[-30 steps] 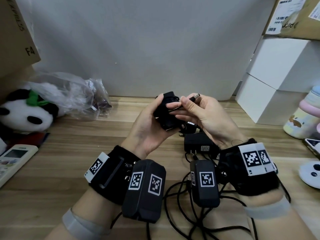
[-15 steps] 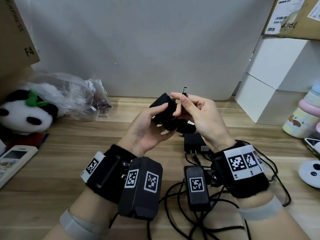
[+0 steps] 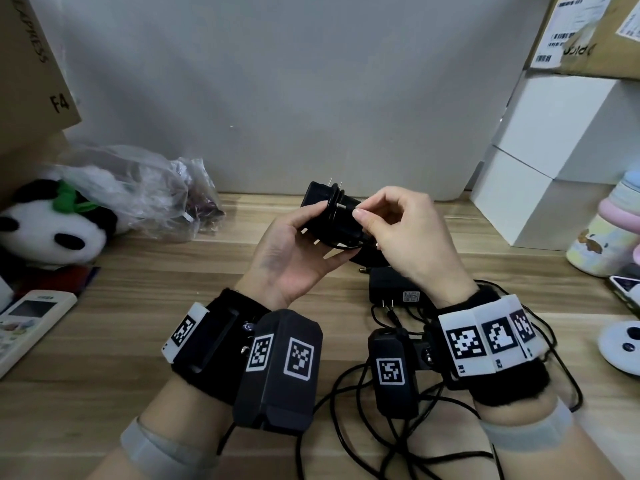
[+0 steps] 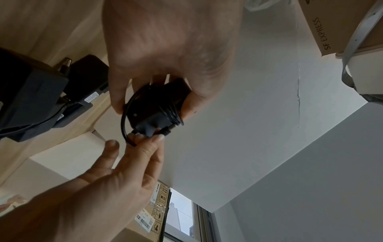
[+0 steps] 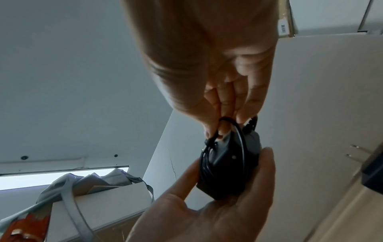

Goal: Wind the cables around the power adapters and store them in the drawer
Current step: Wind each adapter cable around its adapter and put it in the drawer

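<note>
Head view: wooden desk (image 3: 104, 341) against grey wall (image 3: 311, 81); left grip (image 3: 291, 251) clasps adapter (image 3: 329, 216), right grip (image 3: 408, 237) pinches cable (image 3: 346, 244).

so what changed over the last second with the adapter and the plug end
The right hand brought the cable's barrel plug, which stuck up above its fingers a second ago, down against the wound adapter, pinching it at the coils. The adapter has turned, its prongs now pointing up. The left hand grips the adapter as before; the other adapter and loose cables on the desk lie unchanged.

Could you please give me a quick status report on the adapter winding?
Left hand grips adapter. Right hand pinches cable end, tucking it. Loose cables below wrists.
</note>
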`<state>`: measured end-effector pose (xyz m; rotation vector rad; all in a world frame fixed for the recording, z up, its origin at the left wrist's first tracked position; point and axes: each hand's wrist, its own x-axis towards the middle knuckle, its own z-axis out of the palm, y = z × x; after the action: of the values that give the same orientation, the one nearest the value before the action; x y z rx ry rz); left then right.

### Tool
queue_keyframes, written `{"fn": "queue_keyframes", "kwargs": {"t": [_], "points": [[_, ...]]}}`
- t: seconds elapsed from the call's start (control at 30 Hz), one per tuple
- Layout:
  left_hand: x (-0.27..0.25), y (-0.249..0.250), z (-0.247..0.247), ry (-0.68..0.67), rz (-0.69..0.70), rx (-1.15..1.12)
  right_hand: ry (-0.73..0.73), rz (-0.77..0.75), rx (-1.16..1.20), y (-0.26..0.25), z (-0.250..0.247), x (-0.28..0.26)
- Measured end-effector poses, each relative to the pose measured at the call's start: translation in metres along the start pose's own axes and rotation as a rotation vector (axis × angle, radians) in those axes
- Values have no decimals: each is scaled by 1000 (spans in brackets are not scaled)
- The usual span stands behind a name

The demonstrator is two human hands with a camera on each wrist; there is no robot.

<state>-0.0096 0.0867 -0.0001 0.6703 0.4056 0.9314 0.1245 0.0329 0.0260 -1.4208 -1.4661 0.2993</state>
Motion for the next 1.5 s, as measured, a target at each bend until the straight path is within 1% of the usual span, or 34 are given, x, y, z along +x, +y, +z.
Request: {"fn": "queue_keyframes", "kwargs": {"t": [0.2, 0.33, 0.5, 0.63, 0.77, 0.9, 1.03, 1.27, 1.33, 1.5], "points": [[-2, -3, -1, -44, -4, 32, -16, 28, -65, -1, -1, 0], [-4, -3, 0, -75, -3, 93, -22, 36, -102, 0, 0, 1], [-5, -3, 1, -70, 29, 124, -12, 33, -128, -3, -1, 1], [-4, -4, 2, -46, 60, 122, -44, 81, -74, -6, -2, 1], [-5, -4, 5, -43, 127, 205, -106, 155, 18, -5, -8, 2], [-6, -4, 8, -4, 140, 250, -115, 149, 5, -4, -7, 2], [-6, -4, 7, 57, 137, 247, -122, 138, -17, -3, -10, 2], [-6, -1, 5, 32, 120, 236, -157, 86, -20, -2, -14, 2], [-6, -2, 6, 20, 117, 236, -172, 81, 12, -2, -17, 3], [-8, 1, 6, 25, 120, 305, -203, 78, 65, 3, -18, 4]]}}
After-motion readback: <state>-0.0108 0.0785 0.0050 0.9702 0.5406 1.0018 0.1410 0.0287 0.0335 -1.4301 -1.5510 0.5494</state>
